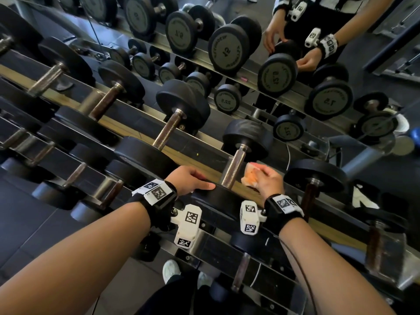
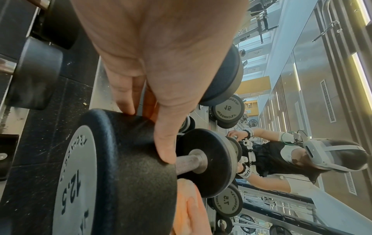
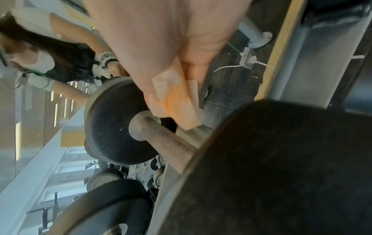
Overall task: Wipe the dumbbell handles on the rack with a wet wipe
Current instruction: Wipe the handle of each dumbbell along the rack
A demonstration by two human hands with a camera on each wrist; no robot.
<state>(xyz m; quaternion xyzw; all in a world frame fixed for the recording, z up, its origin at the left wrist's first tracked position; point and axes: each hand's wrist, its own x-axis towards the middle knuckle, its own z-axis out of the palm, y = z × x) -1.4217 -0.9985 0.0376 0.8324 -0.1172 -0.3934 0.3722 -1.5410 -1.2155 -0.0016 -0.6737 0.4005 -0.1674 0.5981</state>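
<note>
On the rack's upper tier (image 1: 127, 127) lies a black 12.5 dumbbell with a worn metal handle (image 1: 234, 169). My left hand (image 1: 191, 180) rests on its near head (image 1: 218, 197), fingers and thumb laid fairly straight over the rim (image 2: 128, 151). My right hand (image 1: 269, 181) pinches a folded orange-and-white wet wipe (image 1: 251, 176) just right of the handle. In the right wrist view the wipe (image 3: 179, 101) hangs beside the handle (image 3: 167, 143) near its far collar, apparently a little apart from it. The wipe's edge (image 2: 187, 206) also shows below the handle (image 2: 189, 162).
More dumbbells lie on both sides along the upper tier, such as one to the left (image 1: 169, 130) and one to the right (image 1: 309, 196). A lower tier (image 1: 75, 176) holds smaller ones. A mirror (image 1: 295, 23) behind the rack reflects me. My shoes (image 1: 170, 271) stand below.
</note>
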